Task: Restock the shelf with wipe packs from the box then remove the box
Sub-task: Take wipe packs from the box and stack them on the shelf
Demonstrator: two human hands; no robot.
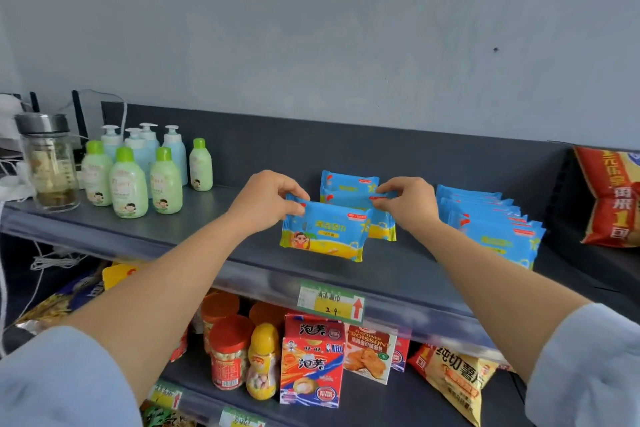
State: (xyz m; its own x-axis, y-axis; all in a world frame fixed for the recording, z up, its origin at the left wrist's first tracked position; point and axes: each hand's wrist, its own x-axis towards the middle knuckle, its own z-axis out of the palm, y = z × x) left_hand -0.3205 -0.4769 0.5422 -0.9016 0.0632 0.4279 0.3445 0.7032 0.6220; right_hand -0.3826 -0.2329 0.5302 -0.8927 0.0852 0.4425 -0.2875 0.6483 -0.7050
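Now standing wipe packs on the shelf

Mid-frame on the shelf [207,236], the left hand [273,199] pinches the front wipe pack [322,236] by its upper corner; the right hand [408,201] pinches the top edge of the pack just behind [381,230]; restocking seems under way; next, probably, release both upright, squared with the right-hand row [491,229]; the box is out of view.

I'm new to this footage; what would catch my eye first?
Centre frame, the left hand pinches the top corner of a blue-and-yellow plastic wipe pack, the right hand a second pack behind it. A row of matching packs stands to their right, green plastic lotion bottles far left.
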